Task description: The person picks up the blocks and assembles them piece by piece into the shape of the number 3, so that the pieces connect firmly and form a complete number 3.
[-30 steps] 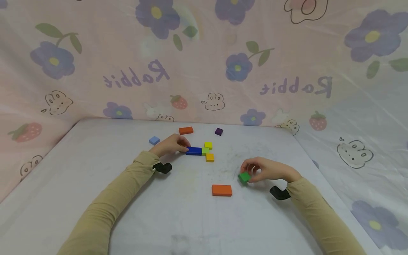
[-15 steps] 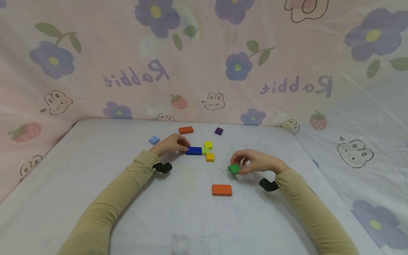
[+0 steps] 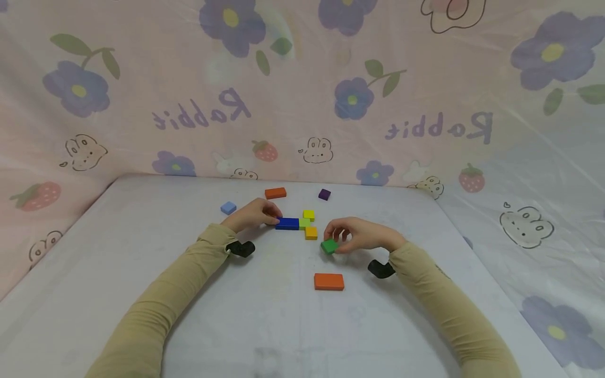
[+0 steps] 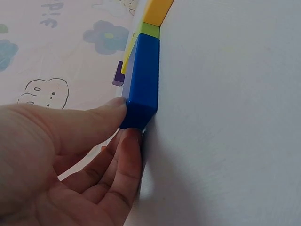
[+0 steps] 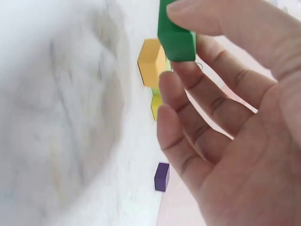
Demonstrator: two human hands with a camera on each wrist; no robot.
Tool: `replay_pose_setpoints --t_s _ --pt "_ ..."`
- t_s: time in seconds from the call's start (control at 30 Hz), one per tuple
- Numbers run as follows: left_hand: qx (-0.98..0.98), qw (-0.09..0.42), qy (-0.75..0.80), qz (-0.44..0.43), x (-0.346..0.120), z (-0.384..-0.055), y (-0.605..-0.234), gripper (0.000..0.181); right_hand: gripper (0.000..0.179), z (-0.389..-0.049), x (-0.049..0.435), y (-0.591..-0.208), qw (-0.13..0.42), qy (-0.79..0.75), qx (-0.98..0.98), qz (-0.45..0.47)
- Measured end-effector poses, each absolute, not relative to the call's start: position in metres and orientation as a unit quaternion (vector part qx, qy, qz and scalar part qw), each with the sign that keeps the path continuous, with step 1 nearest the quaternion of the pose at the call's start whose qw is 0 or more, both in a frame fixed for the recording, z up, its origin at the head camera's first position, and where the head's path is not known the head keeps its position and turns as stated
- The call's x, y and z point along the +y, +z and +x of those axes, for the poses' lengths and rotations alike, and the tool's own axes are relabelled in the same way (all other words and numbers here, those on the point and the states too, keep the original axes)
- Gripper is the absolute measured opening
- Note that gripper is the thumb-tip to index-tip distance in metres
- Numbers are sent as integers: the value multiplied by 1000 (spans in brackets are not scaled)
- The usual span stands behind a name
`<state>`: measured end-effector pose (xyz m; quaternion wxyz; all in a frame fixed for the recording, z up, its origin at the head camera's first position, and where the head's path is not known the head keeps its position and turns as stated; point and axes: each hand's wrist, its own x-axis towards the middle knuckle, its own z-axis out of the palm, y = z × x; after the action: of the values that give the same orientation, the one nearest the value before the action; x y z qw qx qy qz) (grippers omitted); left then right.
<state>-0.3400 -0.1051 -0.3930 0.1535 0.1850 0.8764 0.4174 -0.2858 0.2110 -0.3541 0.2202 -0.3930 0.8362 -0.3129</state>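
In the head view my left hand [image 3: 255,214] holds the near-left end of a long dark blue block [image 3: 287,224]. The left wrist view shows the thumb against one side of this blue block [image 4: 145,75], with curled fingers at its end. A lime green block [image 3: 304,224] touches its right end. A yellow block [image 3: 309,215] and an orange-yellow block [image 3: 311,233] adjoin the lime one, behind and in front. My right hand [image 3: 361,234] pinches a green block [image 3: 329,246] between thumb and fingers, right of the orange-yellow block and apart from it.
An orange block [image 3: 329,282] lies on the white table [image 3: 264,315] in front of both hands. Farther back are another orange block [image 3: 275,193], a light blue block [image 3: 228,208] and a dark purple block [image 3: 324,194]. A printed curtain [image 3: 302,105] rises behind the table.
My right hand has carried the green block left and slightly away from me, closer to the joined blocks. My left hand and the blue block have stayed in place.
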Motion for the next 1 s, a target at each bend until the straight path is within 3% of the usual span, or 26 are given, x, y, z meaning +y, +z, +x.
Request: replay_pose_setpoints --t_s 1.0 --pt "884 152 401 185 -105 -341 -393 18 33 -288 171 -362 145 -225 858 -439"
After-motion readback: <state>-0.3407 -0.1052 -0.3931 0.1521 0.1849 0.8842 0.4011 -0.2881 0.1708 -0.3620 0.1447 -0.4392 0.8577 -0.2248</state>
